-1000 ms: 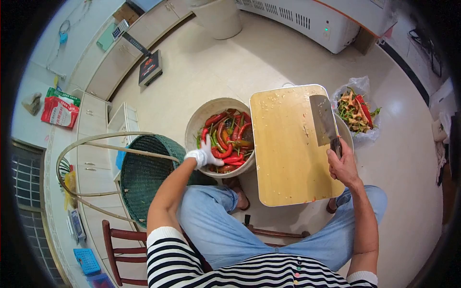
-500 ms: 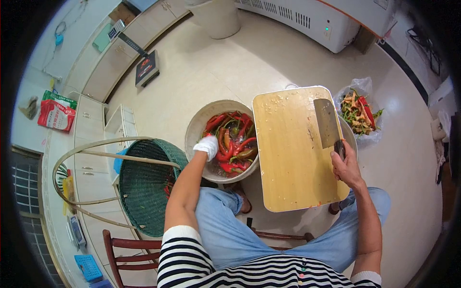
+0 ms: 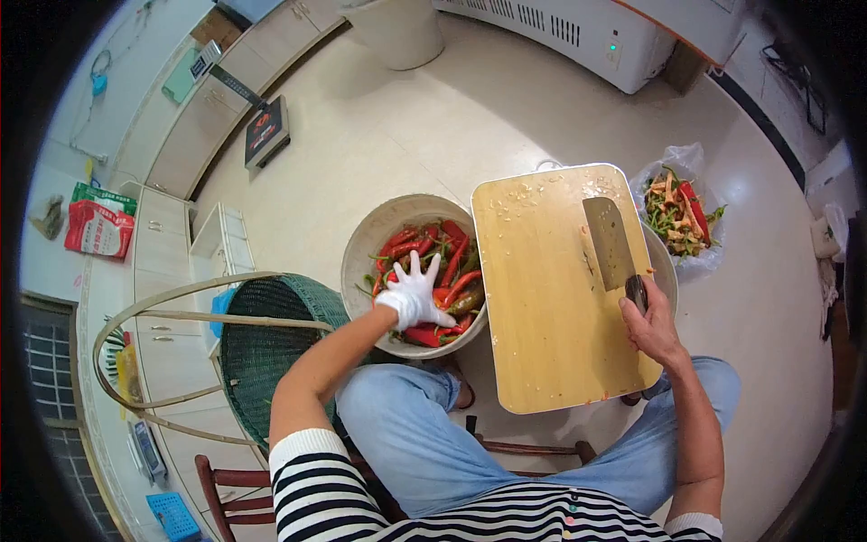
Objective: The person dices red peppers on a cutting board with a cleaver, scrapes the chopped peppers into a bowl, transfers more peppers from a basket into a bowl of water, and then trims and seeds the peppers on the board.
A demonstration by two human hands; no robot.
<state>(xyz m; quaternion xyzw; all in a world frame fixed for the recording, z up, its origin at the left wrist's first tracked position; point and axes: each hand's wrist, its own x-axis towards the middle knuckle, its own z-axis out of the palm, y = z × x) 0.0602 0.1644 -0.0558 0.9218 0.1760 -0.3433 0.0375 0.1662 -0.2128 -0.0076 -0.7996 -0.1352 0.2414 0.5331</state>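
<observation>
My left hand, in a white glove, is spread wide over the red and green chili peppers in a round whitish tub. Its fingers are apart and hold nothing. Bare, my right hand grips the dark handle of a cleaver, whose broad blade lies flat on the wooden cutting board. The board rests across another round container, mostly hidden beneath it. Pale seeds and a few bits of pepper are scattered over the board.
A clear plastic bag of pepper scraps stands right of the board. A green woven basket with a looped handle lies tilted at left. Further off are a floor scale, a white bin and a chest freezer.
My left hand has moved right and down over the tub, its fingers now spread out. The right hand still holds the cleaver on the board. The view has shifted slightly.
</observation>
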